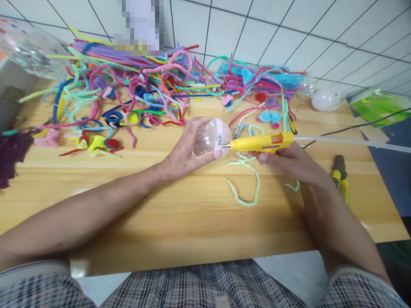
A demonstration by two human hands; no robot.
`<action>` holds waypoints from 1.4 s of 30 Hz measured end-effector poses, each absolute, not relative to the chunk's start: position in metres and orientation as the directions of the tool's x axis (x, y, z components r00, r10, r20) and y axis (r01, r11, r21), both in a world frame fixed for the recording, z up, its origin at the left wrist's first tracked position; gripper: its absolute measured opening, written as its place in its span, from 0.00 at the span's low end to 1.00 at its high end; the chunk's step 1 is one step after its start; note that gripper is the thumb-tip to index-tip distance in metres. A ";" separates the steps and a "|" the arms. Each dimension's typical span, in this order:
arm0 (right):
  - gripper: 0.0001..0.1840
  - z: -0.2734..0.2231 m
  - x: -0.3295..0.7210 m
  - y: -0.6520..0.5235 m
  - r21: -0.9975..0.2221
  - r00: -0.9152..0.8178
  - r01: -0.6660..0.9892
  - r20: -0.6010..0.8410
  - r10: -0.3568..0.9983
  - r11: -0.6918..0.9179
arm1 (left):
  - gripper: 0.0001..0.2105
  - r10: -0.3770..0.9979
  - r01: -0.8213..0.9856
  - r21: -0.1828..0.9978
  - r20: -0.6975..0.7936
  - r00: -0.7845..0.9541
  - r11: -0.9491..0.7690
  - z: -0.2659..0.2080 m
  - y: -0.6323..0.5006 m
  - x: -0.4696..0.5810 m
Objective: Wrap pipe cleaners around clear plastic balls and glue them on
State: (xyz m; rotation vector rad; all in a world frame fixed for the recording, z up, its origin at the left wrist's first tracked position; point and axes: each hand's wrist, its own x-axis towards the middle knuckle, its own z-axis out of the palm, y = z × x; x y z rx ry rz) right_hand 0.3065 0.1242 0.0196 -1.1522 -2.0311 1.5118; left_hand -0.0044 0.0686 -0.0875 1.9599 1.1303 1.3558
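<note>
My left hand (189,147) is wrapped round a clear plastic ball (204,139) with a pale pink strip (219,128) running over it. In my right hand (282,160) is a yellow glue gun (253,142), pointing left. Its metal nozzle meets the ball at the pink strip, by my left thumb; whether it touches, I cannot tell. A long translucent glue stick (353,141) sticks out of the gun's back end. Mint-green pipe cleaners (257,188) lie on the table just below the gun.
A tangled heap of coloured pipe cleaners (128,90) spreads along the table's (180,222) back by the tiled wall. Yellow-handled pliers (341,177) lie at right. A black cord (353,126) crosses near a green packet (382,107). Dark purple tinsel (13,158) hangs at far left.
</note>
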 end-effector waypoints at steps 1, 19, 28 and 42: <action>0.19 0.019 0.307 0.124 -0.914 -0.605 0.392 -0.172 0.777 0.102 | 0.39 0.846 0.345 0.774 0.508 0.162 -0.531 -0.088 0.069 -0.005; 0.26 0.020 0.310 0.119 -0.875 -0.540 0.467 -0.171 0.824 0.125 | 0.40 0.822 0.327 0.755 0.540 0.182 -0.568 -0.087 0.070 -0.005; 0.26 0.025 0.308 0.117 -0.860 -0.533 0.498 -0.200 0.822 0.114 | 0.39 0.821 0.345 0.747 0.541 0.182 -0.568 -0.085 0.068 -0.005; 0.20 0.029 0.305 0.117 -0.869 -0.550 0.464 -0.132 0.825 0.171 | 0.39 0.827 0.364 0.745 0.535 0.174 -0.558 -0.083 0.067 -0.003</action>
